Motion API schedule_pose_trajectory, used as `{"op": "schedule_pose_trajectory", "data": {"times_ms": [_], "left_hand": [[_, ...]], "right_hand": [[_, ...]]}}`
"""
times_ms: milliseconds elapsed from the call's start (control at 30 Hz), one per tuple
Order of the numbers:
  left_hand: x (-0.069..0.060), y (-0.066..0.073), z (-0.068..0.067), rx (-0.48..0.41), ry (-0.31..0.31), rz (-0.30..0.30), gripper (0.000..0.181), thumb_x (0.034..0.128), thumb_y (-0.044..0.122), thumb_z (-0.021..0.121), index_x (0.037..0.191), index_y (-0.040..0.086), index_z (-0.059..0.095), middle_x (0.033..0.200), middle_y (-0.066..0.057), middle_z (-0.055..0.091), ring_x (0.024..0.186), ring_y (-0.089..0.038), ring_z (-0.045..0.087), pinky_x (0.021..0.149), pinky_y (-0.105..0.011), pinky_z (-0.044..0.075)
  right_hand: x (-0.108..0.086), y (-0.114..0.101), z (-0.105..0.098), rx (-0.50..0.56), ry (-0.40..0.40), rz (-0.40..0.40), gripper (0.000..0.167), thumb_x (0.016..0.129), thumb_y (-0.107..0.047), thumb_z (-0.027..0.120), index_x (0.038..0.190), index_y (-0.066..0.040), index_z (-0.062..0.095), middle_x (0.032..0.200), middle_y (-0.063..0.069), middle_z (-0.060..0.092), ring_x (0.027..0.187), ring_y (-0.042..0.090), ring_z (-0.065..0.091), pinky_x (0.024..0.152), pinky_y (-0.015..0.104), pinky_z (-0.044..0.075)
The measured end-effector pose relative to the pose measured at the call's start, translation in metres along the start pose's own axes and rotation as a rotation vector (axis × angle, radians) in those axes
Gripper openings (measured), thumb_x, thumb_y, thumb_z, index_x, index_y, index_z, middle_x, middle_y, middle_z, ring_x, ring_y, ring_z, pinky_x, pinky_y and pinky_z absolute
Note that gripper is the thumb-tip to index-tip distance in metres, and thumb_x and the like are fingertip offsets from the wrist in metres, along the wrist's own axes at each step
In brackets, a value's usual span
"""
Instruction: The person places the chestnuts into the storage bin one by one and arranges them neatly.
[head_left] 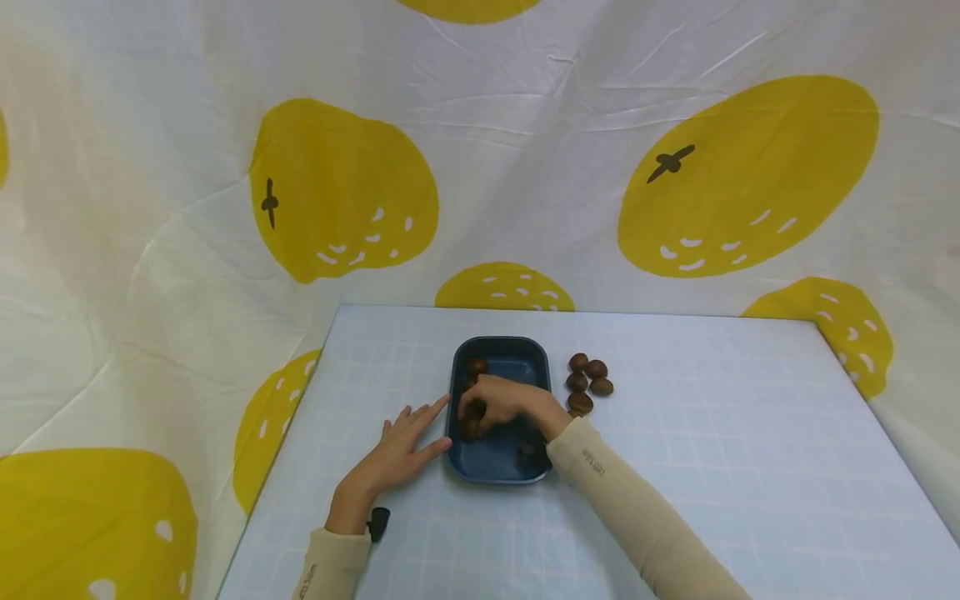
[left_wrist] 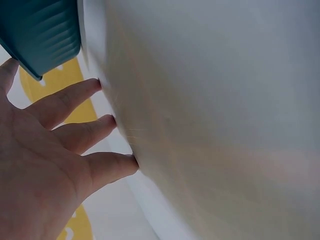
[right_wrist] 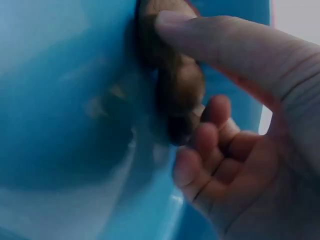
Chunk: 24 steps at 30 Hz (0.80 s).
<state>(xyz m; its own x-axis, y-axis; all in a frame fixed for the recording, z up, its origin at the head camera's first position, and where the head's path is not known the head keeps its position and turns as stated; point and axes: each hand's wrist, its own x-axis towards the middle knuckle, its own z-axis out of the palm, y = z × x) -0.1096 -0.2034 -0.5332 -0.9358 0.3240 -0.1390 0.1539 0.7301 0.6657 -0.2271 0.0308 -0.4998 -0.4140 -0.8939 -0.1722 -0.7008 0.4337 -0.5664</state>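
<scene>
Brown chestnuts (head_left: 477, 367) lie in a row along the left side of a dark blue tray (head_left: 491, 472). Inside the tray, my right hand (head_left: 498, 398) pinches a chestnut (right_wrist: 152, 42) with curled fingers; its thumb presses on the nut, while the far side of the grip is hidden. More chestnuts (right_wrist: 182, 87) sit close beside those fingers. My left hand (head_left: 401, 450) has its fingers spread, with the thumb and one fingertip at the tray's left wall. In the left wrist view, the other fingertips of the left hand (left_wrist: 50, 150) rest on the tabletop.
Several loose chestnuts (head_left: 597, 369) lie on the table (head_left: 712, 467) just right of the tray. A curtain with yellow fruit prints (head_left: 525, 167) hangs behind the table's far edge. The right forearm (head_left: 637, 508) crosses the tray's right rim.
</scene>
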Motion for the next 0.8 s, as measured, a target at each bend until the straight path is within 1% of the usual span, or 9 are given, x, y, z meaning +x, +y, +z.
{"op": "schedule_pose_trajectory", "data": {"times_ms": [100, 267, 333, 400, 433, 533, 600, 700, 800], "left_hand": [[0.001, 0.002, 0.0, 0.002, 0.0, -0.005, 0.072, 0.0946, 0.068, 0.05, 0.157, 0.049, 0.019, 0.161, 0.004, 0.029, 0.148, -0.047, 0.01, 0.108, -0.075, 0.001], [0.001, 0.003, 0.0, 0.008, 0.006, -0.017, 0.073, 0.0938, 0.068, 0.052, 0.157, 0.049, 0.02, 0.161, 0.0, 0.031, 0.147, -0.048, 0.011, 0.108, -0.075, 0.001], [0.0, 0.003, 0.0, 0.01, 0.004, -0.018, 0.073, 0.0935, 0.068, 0.051, 0.157, 0.049, 0.02, 0.161, 0.0, 0.031, 0.147, -0.048, 0.011, 0.108, -0.075, 0.001], [0.0, 0.003, 0.0, 0.007, 0.003, -0.012, 0.073, 0.0935, 0.068, 0.051, 0.157, 0.049, 0.02, 0.161, 0.001, 0.03, 0.147, -0.048, 0.011, 0.107, -0.076, 0.001], [0.0, 0.003, 0.0, 0.008, 0.004, -0.01, 0.073, 0.0935, 0.069, 0.05, 0.157, 0.049, 0.02, 0.161, 0.001, 0.03, 0.147, -0.048, 0.011, 0.107, -0.076, 0.001], [0.0, 0.003, 0.0, 0.001, 0.012, -0.013, 0.073, 0.0937, 0.068, 0.05, 0.157, 0.049, 0.02, 0.161, 0.002, 0.03, 0.147, -0.048, 0.011, 0.108, -0.075, 0.0], [-0.001, 0.004, -0.001, 0.0, 0.014, -0.02, 0.073, 0.0938, 0.068, 0.051, 0.157, 0.049, 0.02, 0.161, 0.001, 0.03, 0.147, -0.048, 0.01, 0.109, -0.074, 0.0], [-0.001, 0.004, 0.0, -0.003, 0.015, -0.02, 0.072, 0.0943, 0.067, 0.052, 0.157, 0.048, 0.022, 0.161, 0.0, 0.031, 0.147, -0.048, 0.011, 0.109, -0.073, 0.0], [-0.001, 0.003, 0.0, -0.003, 0.02, -0.011, 0.072, 0.0947, 0.065, 0.053, 0.157, 0.047, 0.022, 0.161, -0.002, 0.031, 0.147, -0.049, 0.011, 0.109, -0.074, 0.0]], "right_hand": [[-0.007, -0.007, -0.01, 0.018, 0.05, 0.012, 0.034, 0.082, -0.013, 0.084, 0.114, -0.015, 0.072, 0.105, -0.002, 0.065, 0.093, 0.012, 0.057, 0.082, 0.026, 0.049], [-0.028, -0.021, -0.032, 0.055, 0.185, 0.044, 0.032, 0.089, -0.021, 0.079, 0.119, -0.014, 0.07, 0.106, 0.004, 0.061, 0.092, 0.018, 0.055, 0.079, 0.031, 0.048], [-0.039, -0.025, -0.04, 0.088, 0.248, 0.026, 0.031, 0.091, -0.023, 0.076, 0.12, -0.012, 0.069, 0.105, 0.008, 0.061, 0.091, 0.023, 0.055, 0.078, 0.036, 0.049], [-0.05, -0.028, -0.046, 0.128, 0.312, 0.009, 0.031, 0.093, -0.024, 0.075, 0.121, -0.012, 0.069, 0.104, 0.008, 0.061, 0.091, 0.027, 0.056, 0.079, 0.041, 0.05], [-0.055, -0.029, -0.048, 0.139, 0.341, 0.004, 0.031, 0.093, -0.026, 0.075, 0.121, -0.012, 0.069, 0.104, 0.006, 0.061, 0.091, 0.027, 0.056, 0.08, 0.043, 0.05], [-0.071, -0.03, -0.052, 0.182, 0.42, 0.009, 0.031, 0.094, -0.026, 0.074, 0.122, -0.016, 0.068, 0.107, -0.001, 0.059, 0.096, 0.029, 0.057, 0.083, 0.046, 0.051], [-0.083, -0.03, -0.052, 0.216, 0.463, 0.032, 0.031, 0.094, -0.026, 0.074, 0.123, -0.018, 0.068, 0.108, -0.003, 0.059, 0.096, 0.028, 0.057, 0.082, 0.045, 0.051], [-0.1, -0.026, -0.051, 0.262, 0.539, 0.07, 0.031, 0.093, -0.025, 0.074, 0.123, -0.018, 0.068, 0.109, 0.001, 0.059, 0.096, 0.029, 0.057, 0.08, 0.044, 0.05], [-0.115, -0.019, -0.05, 0.265, 0.62, 0.107, 0.029, 0.093, -0.023, 0.075, 0.121, -0.017, 0.069, 0.11, 0.004, 0.06, 0.095, 0.025, 0.057, 0.078, 0.045, 0.051]]}}
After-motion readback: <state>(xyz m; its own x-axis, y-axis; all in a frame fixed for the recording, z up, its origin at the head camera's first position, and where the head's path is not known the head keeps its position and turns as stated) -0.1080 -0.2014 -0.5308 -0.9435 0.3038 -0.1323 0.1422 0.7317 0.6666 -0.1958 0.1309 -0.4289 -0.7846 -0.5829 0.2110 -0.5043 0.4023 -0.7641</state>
